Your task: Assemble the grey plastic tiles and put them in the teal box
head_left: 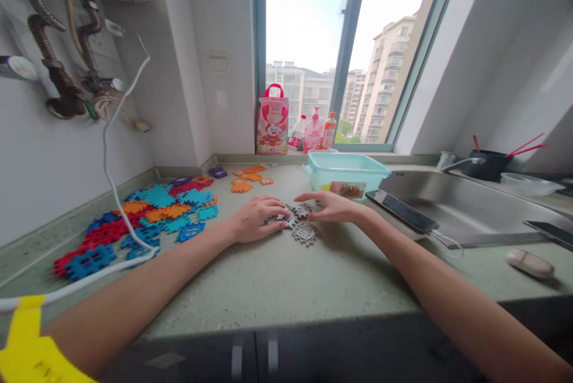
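Several grey toothed puzzle pieces with cut-out patterns lie flat on the counter between my hands. My left hand rests palm down with its fingers stretched over the left grey piece, partly hiding it. My right hand is beside the right edge of the grey pieces, thumb and fingers apart, nothing visible between them. Whether its fingertips touch a piece, I cannot tell. Beyond my left hand is a group of orange pieces, with a purple piece farther back.
Blue, red and orange pieces are heaped at left, crossed by a white cable. A turquoise tub stands behind my right hand. A phone lies by the steel sink. A pink bag and bottles line the window.
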{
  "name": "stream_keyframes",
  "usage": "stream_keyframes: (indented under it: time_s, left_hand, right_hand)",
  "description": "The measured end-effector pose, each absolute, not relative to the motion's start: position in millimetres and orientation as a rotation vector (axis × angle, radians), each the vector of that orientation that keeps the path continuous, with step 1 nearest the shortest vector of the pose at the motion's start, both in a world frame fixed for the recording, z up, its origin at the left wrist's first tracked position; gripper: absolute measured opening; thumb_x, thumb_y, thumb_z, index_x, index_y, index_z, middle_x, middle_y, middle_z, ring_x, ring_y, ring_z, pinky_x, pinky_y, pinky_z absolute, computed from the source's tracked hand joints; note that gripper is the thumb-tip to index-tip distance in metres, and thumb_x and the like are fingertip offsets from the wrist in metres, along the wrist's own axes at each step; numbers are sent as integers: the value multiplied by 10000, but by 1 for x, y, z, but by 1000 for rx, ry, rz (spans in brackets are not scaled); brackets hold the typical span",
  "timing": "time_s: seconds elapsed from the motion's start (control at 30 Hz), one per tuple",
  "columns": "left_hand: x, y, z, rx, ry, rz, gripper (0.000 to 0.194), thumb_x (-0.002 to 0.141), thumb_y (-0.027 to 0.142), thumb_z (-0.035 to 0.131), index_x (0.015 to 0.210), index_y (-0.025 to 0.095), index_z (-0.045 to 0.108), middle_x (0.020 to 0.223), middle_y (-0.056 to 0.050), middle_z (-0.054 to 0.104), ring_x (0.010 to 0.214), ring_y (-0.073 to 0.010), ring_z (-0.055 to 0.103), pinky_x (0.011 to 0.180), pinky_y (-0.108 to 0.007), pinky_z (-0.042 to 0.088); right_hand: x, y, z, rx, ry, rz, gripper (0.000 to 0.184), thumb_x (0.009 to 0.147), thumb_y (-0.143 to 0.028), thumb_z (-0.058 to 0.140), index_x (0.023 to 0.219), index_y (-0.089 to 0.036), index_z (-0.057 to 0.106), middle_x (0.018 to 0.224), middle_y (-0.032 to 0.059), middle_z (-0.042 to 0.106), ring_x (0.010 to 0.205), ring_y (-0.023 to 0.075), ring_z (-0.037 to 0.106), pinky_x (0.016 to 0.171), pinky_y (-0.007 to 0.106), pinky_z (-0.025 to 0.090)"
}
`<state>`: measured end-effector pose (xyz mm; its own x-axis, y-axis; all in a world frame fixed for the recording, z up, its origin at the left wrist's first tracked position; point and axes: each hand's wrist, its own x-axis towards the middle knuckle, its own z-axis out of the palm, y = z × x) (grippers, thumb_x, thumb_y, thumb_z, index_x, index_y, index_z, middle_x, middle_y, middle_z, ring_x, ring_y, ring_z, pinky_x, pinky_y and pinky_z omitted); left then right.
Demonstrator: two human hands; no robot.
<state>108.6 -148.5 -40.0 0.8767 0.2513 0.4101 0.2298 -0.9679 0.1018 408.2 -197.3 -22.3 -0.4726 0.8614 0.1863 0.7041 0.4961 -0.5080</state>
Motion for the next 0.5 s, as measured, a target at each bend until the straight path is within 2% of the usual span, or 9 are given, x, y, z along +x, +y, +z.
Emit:
stream_keyframes:
  time_s: [0.1,0.2,0.33,0.4,0.5]
  left_hand:
    - [107,-143,-42,2970,397,679,303,1066,408,623,1299,279,767,1309,-92,752,1291,-274,657,1153,-447,469]
    - [107,-143,-40,2952,435,662,316,1071,407,603,1319,282,757,1304,-80,754,1261,-261,668,1131,-423,477]
    - [108,-149,-36,2955,566,600,366,1074,449,575,1362,303,748,1313,-82,733,1230,-274,657,1106,-427,484]
    - [108,-150,-35,2966,599,578,389,1073,479,566,1376,312,744,1308,-85,724,1219,-283,650,1107,-440,477]
    - [109,-151,-35,2967,623,569,454,1071,511,548,1434,285,701,1303,-103,718,1233,-296,639,1110,-448,473]
  right_hand:
    - [413,-195,-22,-1353,-2359,530,542,809,-301,781,1346,-225,763,1342,67,770,1216,291,706,1114,396,513]
    - [415,-193,-22,-1340,-2352,497,433,840,-317,766,1260,-218,802,1203,63,813,1076,251,736,972,343,553]
    - [414,-196,-21,-1425,-2330,321,350,847,-263,745,1182,-210,830,985,38,830,856,204,733,787,296,536]
    - [411,-198,-19,-1475,-2304,196,341,844,-254,747,1171,-213,835,924,29,822,810,197,727,766,295,523]
    - [403,-202,-15,-1477,-2167,91,356,836,-265,767,1184,-230,832,941,28,823,858,204,744,817,304,535]
